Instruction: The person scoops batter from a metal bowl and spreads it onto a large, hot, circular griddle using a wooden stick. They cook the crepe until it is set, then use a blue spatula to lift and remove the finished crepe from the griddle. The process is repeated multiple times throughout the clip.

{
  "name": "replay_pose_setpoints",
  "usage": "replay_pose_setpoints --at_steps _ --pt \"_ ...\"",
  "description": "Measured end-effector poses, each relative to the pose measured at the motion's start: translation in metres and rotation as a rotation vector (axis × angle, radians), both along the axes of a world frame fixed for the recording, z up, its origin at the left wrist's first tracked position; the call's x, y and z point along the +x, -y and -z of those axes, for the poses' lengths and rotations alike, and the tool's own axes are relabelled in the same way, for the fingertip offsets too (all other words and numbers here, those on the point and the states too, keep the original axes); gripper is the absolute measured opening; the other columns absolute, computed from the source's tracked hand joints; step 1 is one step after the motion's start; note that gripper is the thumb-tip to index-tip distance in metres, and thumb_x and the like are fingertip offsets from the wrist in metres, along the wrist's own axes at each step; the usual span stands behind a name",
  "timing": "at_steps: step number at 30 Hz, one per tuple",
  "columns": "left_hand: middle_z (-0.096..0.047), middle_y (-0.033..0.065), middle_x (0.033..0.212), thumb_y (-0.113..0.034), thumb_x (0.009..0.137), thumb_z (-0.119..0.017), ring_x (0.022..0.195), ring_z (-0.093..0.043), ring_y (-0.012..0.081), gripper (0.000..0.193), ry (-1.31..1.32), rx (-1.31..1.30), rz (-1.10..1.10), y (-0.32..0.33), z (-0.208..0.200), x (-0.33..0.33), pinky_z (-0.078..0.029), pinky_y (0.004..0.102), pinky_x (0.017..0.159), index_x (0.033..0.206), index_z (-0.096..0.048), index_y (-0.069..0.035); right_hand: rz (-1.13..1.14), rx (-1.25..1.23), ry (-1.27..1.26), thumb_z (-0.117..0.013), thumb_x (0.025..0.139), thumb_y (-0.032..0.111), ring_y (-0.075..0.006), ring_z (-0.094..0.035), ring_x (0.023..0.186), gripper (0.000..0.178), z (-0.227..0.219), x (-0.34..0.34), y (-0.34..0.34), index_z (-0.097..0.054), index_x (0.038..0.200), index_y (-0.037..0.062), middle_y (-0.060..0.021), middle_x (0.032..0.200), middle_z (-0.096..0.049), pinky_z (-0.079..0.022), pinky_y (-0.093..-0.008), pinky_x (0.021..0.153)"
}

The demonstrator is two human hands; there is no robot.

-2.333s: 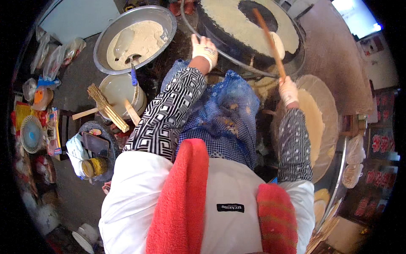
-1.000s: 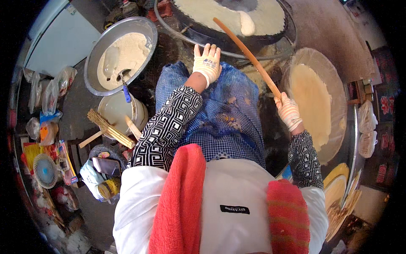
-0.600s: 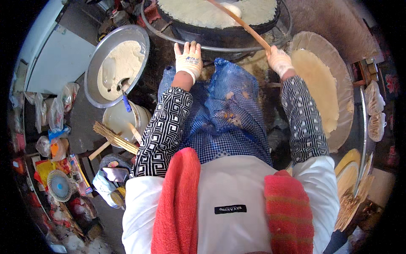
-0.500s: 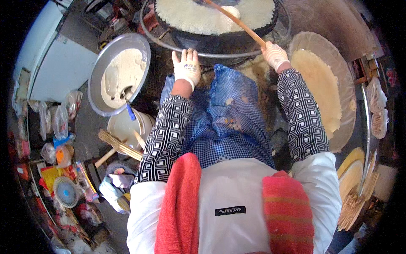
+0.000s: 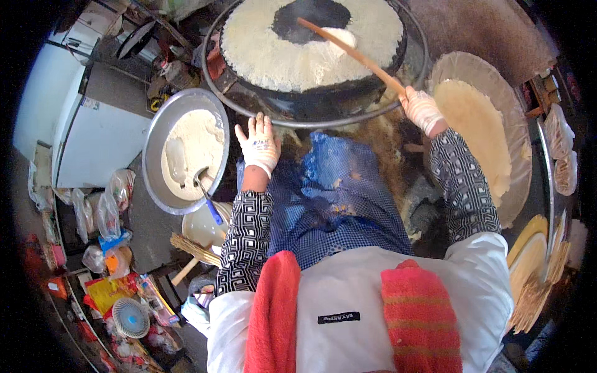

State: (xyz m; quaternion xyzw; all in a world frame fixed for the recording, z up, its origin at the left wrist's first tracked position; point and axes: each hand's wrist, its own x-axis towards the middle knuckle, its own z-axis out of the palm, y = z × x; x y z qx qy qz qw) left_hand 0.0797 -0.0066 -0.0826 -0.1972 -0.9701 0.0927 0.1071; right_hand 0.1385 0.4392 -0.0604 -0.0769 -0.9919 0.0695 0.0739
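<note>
My right hand (image 5: 423,110), in a white glove, is closed around one end of a long wooden spreader stick (image 5: 364,61). The stick slants up and left across a round black griddle (image 5: 292,99). Pale batter (image 5: 255,46) forms a wide ring on the griddle, around a dark bare middle. A thicker white lump of batter (image 5: 341,40) lies against the stick. My left hand (image 5: 261,146), also gloved, holds nothing. Its fingers are spread, with the tips close to the metal hoop (image 5: 298,124) around the griddle; I cannot tell whether they touch it.
At left stands a metal basin (image 5: 149,146) of batter with a blue-handled ladle (image 5: 211,202). Below it are a white bucket (image 5: 202,224) and a straw brush (image 5: 193,248). At right, thin tan pancakes (image 5: 472,130) lie on a round plastic-covered surface (image 5: 519,186). Packages and bags line the left.
The view has shifted, so more of the griddle and its bare middle shows. My left hand's fingers are spread wider. My right hand still grips the stick.
</note>
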Motion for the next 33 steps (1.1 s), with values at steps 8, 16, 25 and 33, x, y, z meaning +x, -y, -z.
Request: replay_pose_setpoints --at_steps 8,16,25,33 --pt "-0.034 0.0109 0.155 -0.033 0.086 -0.062 0.141 -0.034 0.0323 0.073 0.015 0.031 -0.089 0.011 -0.007 -0.008 -0.015 0.0658 0.113 0.148 -0.034 -0.007 -0.006 -0.021 0.106 -0.055 0.094 0.034 -0.0396 -0.066 0.081 0.026 0.009 0.036 -0.016 -0.058 0.100 0.0088 -0.0209 0.086 -0.068 -0.053 -0.0506 0.072" --pt "-0.045 0.0162 0.145 -0.036 0.084 -0.060 0.139 -0.035 0.0342 0.064 0.075 0.163 0.011 -0.027 -0.036 0.019 -0.013 0.0664 0.113 0.138 -0.047 -0.006 -0.237 -0.008 -0.108 -0.056 0.094 0.029 -0.0386 -0.064 0.064 0.021 0.011 0.031 0.006 -0.054 0.097 0.0080 -0.0189 0.068 -0.063 -0.051 -0.0511 0.057" --pt "-0.036 0.0179 0.152 -0.040 0.086 -0.059 0.143 -0.029 0.0338 0.074 0.123 0.041 0.128 -0.057 -0.009 0.053 -0.009 0.0649 0.116 0.145 -0.038 0.000 -0.101 0.026 -0.050 -0.051 0.096 0.032 -0.0400 -0.065 0.069 0.026 0.000 0.002 0.028 -0.055 0.095 0.0066 -0.0222 0.076 -0.067 -0.051 -0.0525 0.062" --pt "-0.039 0.0146 0.151 -0.039 0.088 -0.058 0.141 -0.034 0.0329 0.071 0.035 -0.003 0.089 -0.028 -0.003 0.027 -0.007 0.0641 0.116 0.146 -0.039 -0.003 0.068 0.022 0.015 -0.051 0.097 0.032 -0.0451 -0.064 0.075 0.026 0.008 -0.032 0.019 -0.054 0.097 0.0060 -0.0245 0.077 -0.066 -0.050 -0.0567 0.070"
